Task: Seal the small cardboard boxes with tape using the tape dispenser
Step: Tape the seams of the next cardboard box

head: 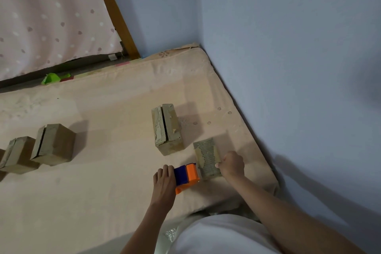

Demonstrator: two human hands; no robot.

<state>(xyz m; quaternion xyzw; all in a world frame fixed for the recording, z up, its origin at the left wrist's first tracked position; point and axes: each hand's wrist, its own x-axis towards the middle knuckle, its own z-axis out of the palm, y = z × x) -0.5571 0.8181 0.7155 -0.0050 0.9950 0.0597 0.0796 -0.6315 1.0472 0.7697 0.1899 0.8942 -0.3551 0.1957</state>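
Observation:
An orange and blue tape dispenser [186, 175] lies on the mattress [115, 97], its orange end against the near side of a small cardboard box [207, 155]. My left hand [165, 181] grips the dispenser's blue part from the left. My right hand [232, 164] holds that box at its right near edge, fingers curled round it. The box's top is covered with tape. A second box [168, 128] with a gap between its top flaps stands just beyond to the left.
Two more small boxes [54, 144] [17, 153] stand at the left of the mattress. A blue wall [288, 47] borders the right edge. A green scrap [50, 78] lies by the far edge, below a spotted curtain [41, 16] and wooden post [115, 12].

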